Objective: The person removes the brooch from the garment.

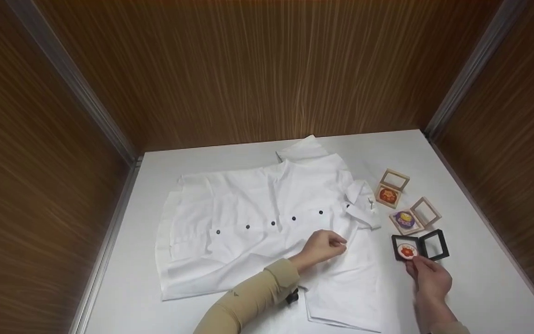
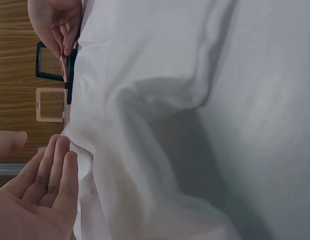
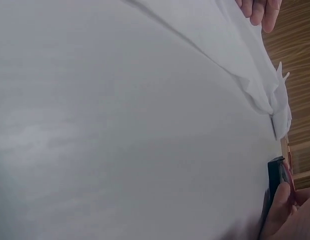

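A white shirt [image 1: 244,208] with dark buttons lies spread on the table, its collar [image 1: 362,204] toward the right. Over its front hovers my left hand [image 1: 325,246], holding nothing; in the left wrist view its fingers [image 2: 57,175] are fairly straight. My right hand [image 1: 431,278] pinches a round white badge [image 1: 407,251] with a red flower at its lower edge. That badge is tilted up at an open black case [image 1: 442,243]. In the right wrist view, thumb and fingers hold the badge [image 3: 289,182] edge-on beside the case [image 3: 274,175].
Two open wooden cases stand behind the black one: one holds a purple and yellow badge [image 1: 405,220], the other an orange-red badge [image 1: 388,196]. A small black object [image 1: 292,296] lies under my left forearm. Wood-grain panels [image 1: 267,69] enclose the white table [image 1: 128,222].
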